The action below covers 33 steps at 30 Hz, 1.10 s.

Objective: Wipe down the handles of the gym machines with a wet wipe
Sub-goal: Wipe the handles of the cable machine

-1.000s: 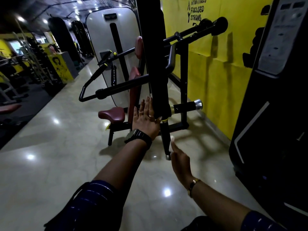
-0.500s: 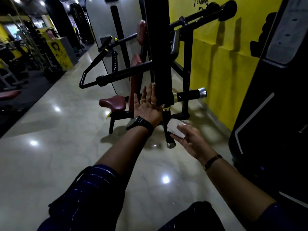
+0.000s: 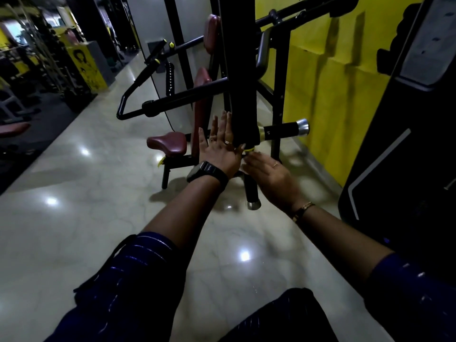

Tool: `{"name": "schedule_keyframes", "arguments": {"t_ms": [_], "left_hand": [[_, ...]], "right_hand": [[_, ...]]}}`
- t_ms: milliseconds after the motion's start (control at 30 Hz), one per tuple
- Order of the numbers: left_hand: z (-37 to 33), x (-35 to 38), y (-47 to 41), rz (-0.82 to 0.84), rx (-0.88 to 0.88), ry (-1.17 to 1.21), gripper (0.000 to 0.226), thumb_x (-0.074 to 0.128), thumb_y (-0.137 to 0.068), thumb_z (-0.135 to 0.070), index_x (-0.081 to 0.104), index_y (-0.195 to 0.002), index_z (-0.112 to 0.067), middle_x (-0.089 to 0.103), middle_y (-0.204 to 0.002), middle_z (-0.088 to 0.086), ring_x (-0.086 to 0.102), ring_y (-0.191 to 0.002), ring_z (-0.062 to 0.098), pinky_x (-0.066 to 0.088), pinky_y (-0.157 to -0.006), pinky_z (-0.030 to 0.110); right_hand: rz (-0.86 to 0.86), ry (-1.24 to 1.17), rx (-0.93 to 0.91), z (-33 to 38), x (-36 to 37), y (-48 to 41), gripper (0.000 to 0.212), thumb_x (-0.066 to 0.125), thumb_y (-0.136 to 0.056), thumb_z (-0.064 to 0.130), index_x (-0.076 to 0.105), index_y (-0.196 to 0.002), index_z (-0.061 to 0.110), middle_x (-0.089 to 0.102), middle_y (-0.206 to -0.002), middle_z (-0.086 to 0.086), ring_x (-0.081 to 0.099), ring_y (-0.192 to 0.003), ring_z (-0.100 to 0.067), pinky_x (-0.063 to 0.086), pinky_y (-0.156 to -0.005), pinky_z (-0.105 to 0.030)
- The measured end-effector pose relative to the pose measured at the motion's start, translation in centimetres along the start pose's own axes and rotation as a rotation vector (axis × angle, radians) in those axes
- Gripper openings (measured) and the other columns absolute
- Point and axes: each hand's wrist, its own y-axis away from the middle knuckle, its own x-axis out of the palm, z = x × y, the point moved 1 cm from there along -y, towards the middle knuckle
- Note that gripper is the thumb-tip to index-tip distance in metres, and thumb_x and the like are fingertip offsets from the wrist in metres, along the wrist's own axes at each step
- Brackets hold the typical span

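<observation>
Your left hand (image 3: 222, 148) lies flat against the left side of the black upright (image 3: 240, 70) of the gym machine, fingers straight and pointing up, the thumb spread out to the left. It grips nothing. There is a ring (image 3: 228, 142) on one finger and a black watch (image 3: 207, 172) on the wrist.

Your right hand (image 3: 270, 177) is just beside the left, a little lower, with its back toward the camera. Its fingertips reach in at the yellow band (image 3: 249, 150) where the upright ends. The hand is blurred — you cannot tell from this view whether the fingers are curled round anything or only touching, and the palm side is hidden. A gold bracelet (image 3: 303, 210) sits on that wrist.

The lower handle (image 3: 251, 191) hangs below the yellow band, between your two wrists: a black grip pointing down at the floor, with a chrome end cap (image 3: 253, 205). A second handle (image 3: 281, 131) sticks out to the right from the upright, level, with its own chrome cap facing the yellow wall (image 3: 333, 99).

Behind your left hand stand the maroon seat (image 3: 167, 143) and the maroon back pad (image 3: 201, 95) of the machine — both on the pale polished floor (image 3: 74, 218). Your dark blue striped sleeves (image 3: 128, 280) fill the bottom of the view.
</observation>
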Motion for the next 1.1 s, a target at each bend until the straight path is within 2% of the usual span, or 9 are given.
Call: {"name": "schedule_keyframes", "arguments": {"t_ms": [133, 233, 300, 400, 567, 667, 733, 900, 1100], "left_hand": [[0.0, -0.1, 0.0, -0.001, -0.006, -0.009, 0.071, 0.011, -0.101, -0.052, -0.023, -0.151, -0.015, -0.029, -0.159, 0.003, -0.026, -0.146, 0.021, -0.017, -0.117, 0.052], [-0.1, -0.4, 0.2, 0.0, -0.005, -0.016, 0.072, 0.014, -0.102, -0.052, -0.022, -0.151, -0.015, -0.028, -0.159, 0.002, -0.024, -0.146, 0.021, -0.017, -0.117, 0.05], [-0.2, -0.6, 0.2, -0.011, -0.008, -0.008, 0.072, 0.016, -0.102, -0.052, -0.022, -0.151, -0.016, -0.027, -0.159, 0.001, -0.023, -0.147, 0.02, -0.013, -0.118, 0.051], [-0.1, -0.6, 0.1, -0.02, -0.016, -0.023, 0.073, 0.016, -0.102, -0.053, -0.023, -0.151, -0.015, -0.026, -0.16, 0.001, -0.022, -0.147, 0.019, -0.012, -0.119, 0.051], [0.0, -0.3, 0.2, -0.011, -0.003, 0.045, 0.073, 0.016, -0.101, -0.053, -0.025, -0.149, -0.017, -0.027, -0.159, 0.002, -0.023, -0.147, 0.02, -0.008, -0.12, 0.049], [0.0, -0.3, 0.0, 0.007, -0.008, 0.028, 0.073, 0.016, -0.101, -0.053, -0.024, -0.15, -0.017, -0.028, -0.159, 0.002, -0.024, -0.147, 0.02, -0.007, -0.12, 0.05], [0.0, -0.4, 0.0, 0.02, -0.015, 0.019, 0.074, 0.016, -0.101, -0.054, -0.025, -0.15, -0.017, -0.029, -0.158, 0.001, -0.024, -0.146, 0.02, -0.007, -0.12, 0.05], [0.1, -0.5, 0.0, 0.015, -0.001, 0.047, 0.074, 0.018, -0.101, -0.053, -0.023, -0.15, -0.018, -0.027, -0.159, 0.0, -0.023, -0.147, 0.019, -0.007, -0.12, 0.049], [0.1, -0.5, 0.1, 0.024, 0.009, 0.058, 0.072, 0.017, -0.102, -0.052, -0.024, -0.15, -0.016, -0.028, -0.159, 0.002, -0.024, -0.146, 0.02, -0.008, -0.12, 0.05]], "right_hand": [[0.232, 0.119, -0.167, -0.5, 2.1, 2.9, 0.031, 0.046, -0.093, -0.001, 0.065, -0.118, -0.002, 0.062, -0.126, -0.018, 0.055, -0.123, -0.033, 0.032, -0.113, -0.045], [0.466, 0.279, -0.354, 0.7, 3.1, 7.2, 0.033, 0.072, -0.078, 0.001, 0.07, -0.11, 0.005, 0.065, -0.121, -0.016, 0.06, -0.117, -0.031, 0.04, -0.108, -0.043], [0.616, 0.36, -0.434, 1.9, 3.3, 8.3, 0.034, 0.083, -0.069, 0.009, 0.073, -0.101, 0.011, 0.069, -0.112, -0.011, 0.063, -0.111, -0.028, 0.037, -0.108, -0.041], [0.523, 0.336, -0.401, 2.0, 3.3, 5.6, 0.037, 0.086, -0.063, 0.01, 0.075, -0.098, 0.011, 0.071, -0.104, -0.01, 0.066, -0.104, -0.027, 0.041, -0.104, -0.039], [0.443, 0.387, -0.33, 0.3, 2.5, 0.4, 0.039, 0.075, -0.068, 0.01, 0.069, -0.106, 0.006, 0.066, -0.111, -0.012, 0.06, -0.114, -0.031, 0.032, -0.111, -0.047], [0.56, 0.49, -0.414, 0.6, 3.0, 2.1, 0.026, 0.064, -0.078, 0.013, 0.072, -0.103, 0.01, 0.068, -0.112, -0.01, 0.058, -0.118, -0.03, 0.024, -0.115, -0.046], [0.656, 0.546, -0.462, 1.1, 3.5, 4.8, 0.032, 0.044, -0.089, 0.008, 0.073, -0.103, 0.012, 0.068, -0.113, -0.008, 0.054, -0.122, -0.03, 0.02, -0.116, -0.046], [0.728, 0.578, -0.439, 1.2, 3.6, 7.9, 0.04, 0.036, -0.094, 0.004, 0.061, -0.125, 0.011, 0.058, -0.132, -0.01, 0.045, -0.133, -0.03, 0.03, -0.114, -0.044], [0.685, 0.603, -0.459, 1.5, 5.1, 6.6, 0.056, 0.016, -0.099, -0.003, 0.07, -0.105, 0.011, 0.066, -0.113, -0.008, 0.052, -0.125, -0.03, 0.027, -0.116, -0.046]]}}
